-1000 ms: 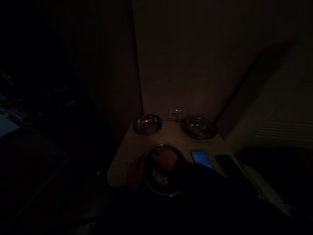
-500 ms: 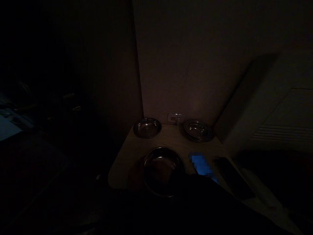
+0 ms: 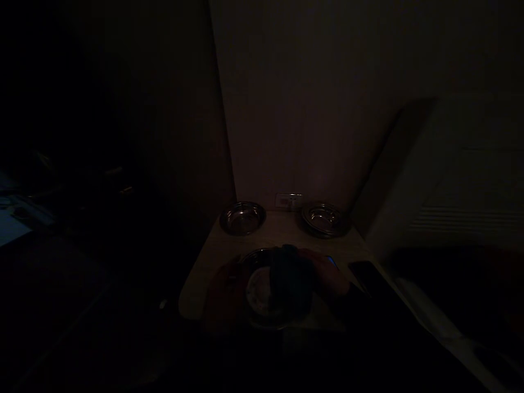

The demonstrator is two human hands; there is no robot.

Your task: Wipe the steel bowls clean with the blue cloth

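Observation:
The scene is very dark. A shiny metal bowl (image 3: 262, 325) sits at the front of a small wooden table. My left hand (image 3: 223, 300) is dim and closed at the bowl's left side, apparently gripping its rim. Over the right half of the bowl, my right hand (image 3: 329, 273) is closed on a dark blue-green cloth (image 3: 291, 281), which hides that part of the bowl. A pale round patch shows on the bowl's bottom. My right sleeve is black and merges with the darkness below.
On the wooden table (image 3: 282, 232) a metal bowl (image 3: 243, 219) stands at the back left and stacked metal dishes (image 3: 323, 219) at the back right. A wall socket (image 3: 289, 201) is behind. A lit phone (image 3: 332, 262) and a dark flat object (image 3: 370, 278) lie at right.
My right hand has moved from inside the bowl up and to the right, and the cloth now shows. It covers most of the lit phone. My left hand stays at the bowl.

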